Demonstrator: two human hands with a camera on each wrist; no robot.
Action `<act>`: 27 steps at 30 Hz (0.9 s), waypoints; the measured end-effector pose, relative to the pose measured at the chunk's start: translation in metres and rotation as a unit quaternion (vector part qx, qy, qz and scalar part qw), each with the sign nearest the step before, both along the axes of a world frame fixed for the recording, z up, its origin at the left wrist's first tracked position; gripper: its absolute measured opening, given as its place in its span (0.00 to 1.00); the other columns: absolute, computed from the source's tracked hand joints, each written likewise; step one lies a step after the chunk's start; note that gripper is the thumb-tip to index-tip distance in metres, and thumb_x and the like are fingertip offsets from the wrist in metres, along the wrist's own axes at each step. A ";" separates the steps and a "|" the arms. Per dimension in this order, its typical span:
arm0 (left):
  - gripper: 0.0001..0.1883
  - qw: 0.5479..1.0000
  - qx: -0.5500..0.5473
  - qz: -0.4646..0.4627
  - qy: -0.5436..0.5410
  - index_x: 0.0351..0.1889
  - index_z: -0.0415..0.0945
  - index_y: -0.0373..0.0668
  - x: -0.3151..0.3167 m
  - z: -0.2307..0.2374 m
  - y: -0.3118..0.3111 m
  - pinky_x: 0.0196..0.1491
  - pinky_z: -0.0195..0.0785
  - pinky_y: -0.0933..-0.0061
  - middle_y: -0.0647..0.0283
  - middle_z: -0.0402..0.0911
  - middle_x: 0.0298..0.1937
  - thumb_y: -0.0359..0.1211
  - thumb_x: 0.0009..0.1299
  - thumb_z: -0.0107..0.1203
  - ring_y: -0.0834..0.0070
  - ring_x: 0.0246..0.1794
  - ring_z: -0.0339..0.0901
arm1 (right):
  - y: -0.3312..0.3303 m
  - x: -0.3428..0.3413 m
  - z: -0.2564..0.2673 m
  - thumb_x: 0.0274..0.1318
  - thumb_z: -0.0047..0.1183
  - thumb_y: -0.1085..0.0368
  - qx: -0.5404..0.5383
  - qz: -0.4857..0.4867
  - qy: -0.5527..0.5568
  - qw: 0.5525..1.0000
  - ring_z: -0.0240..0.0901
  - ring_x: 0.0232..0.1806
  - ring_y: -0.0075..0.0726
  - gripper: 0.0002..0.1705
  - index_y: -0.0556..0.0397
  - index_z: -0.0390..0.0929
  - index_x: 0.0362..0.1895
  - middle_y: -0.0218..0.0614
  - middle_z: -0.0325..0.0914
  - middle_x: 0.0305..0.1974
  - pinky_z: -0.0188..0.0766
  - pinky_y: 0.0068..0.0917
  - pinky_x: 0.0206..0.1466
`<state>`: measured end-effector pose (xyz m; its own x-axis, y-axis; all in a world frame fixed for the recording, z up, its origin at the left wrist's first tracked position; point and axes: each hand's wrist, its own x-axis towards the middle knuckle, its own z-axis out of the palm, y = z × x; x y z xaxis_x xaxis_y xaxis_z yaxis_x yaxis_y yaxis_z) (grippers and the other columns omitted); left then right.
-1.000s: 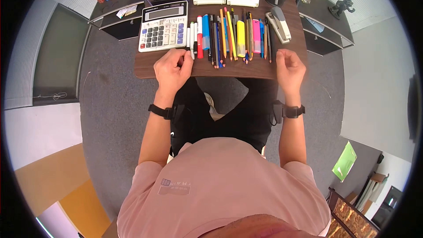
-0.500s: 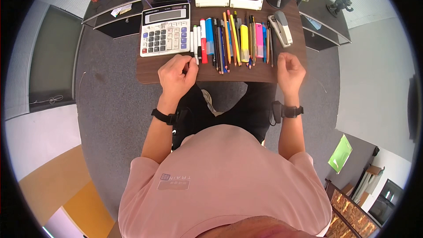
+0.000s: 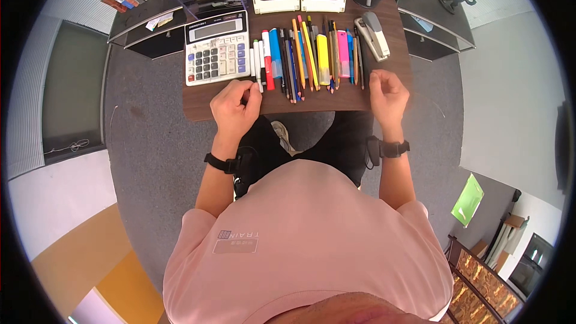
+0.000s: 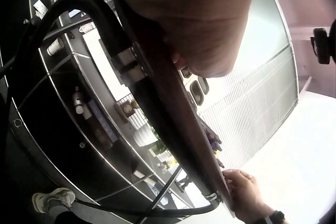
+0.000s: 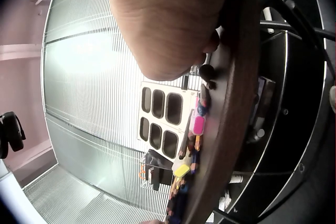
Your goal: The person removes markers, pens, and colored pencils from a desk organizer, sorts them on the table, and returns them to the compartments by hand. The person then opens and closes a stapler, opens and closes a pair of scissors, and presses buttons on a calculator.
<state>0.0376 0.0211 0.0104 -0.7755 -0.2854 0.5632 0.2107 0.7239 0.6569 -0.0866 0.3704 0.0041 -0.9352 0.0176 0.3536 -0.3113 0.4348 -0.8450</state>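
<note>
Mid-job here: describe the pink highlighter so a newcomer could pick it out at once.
On the brown desk, find the row of pens and pencils between the calculator and the stapler. The pink highlighter lies toward the row's stapler end, past the yellow highlighter. Its broad, bright pink body sets it apart from the slim pencils beside it.

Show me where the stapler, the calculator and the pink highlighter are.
Stapler (image 3: 374,38): head view, middle of its body.
Calculator (image 3: 217,54): head view, on its keys.
Pink highlighter (image 3: 343,51): head view, its pink section.
</note>
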 end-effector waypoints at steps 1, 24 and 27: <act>0.04 1.000 0.002 0.003 -0.007 0.40 0.88 0.36 0.000 0.000 0.000 0.33 0.75 0.69 0.60 0.85 0.29 0.26 0.77 0.72 0.72 0.25 0.82 | 0.000 0.000 0.001 0.77 0.71 0.65 -0.001 -0.001 0.001 1.000 0.85 0.34 0.18 0.08 0.59 0.93 0.48 0.29 0.92 0.34 0.81 0.24 0.40; 0.04 1.000 0.004 0.023 0.001 0.38 0.89 0.39 -0.002 0.002 0.002 0.31 0.76 0.66 0.61 0.86 0.29 0.27 0.76 0.73 0.68 0.24 0.84 | -0.001 0.001 0.002 0.76 0.71 0.66 0.022 0.012 0.027 0.999 0.89 0.34 0.23 0.07 0.57 0.93 0.48 0.35 0.93 0.35 0.83 0.27 0.42; 0.04 1.000 0.003 0.020 -0.002 0.38 0.89 0.39 -0.002 0.003 0.003 0.30 0.76 0.68 0.62 0.87 0.29 0.27 0.75 0.73 0.70 0.23 0.84 | -0.002 0.002 0.005 0.76 0.70 0.66 0.038 0.008 0.032 0.999 0.91 0.36 0.25 0.07 0.58 0.93 0.49 0.36 0.94 0.36 0.85 0.29 0.45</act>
<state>0.0354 0.0237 0.0134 -0.7652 -0.3206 0.5583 0.1788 0.7272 0.6627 -0.0850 0.3686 0.0090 -0.9103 -0.0258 0.4132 -0.3716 0.4911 -0.7879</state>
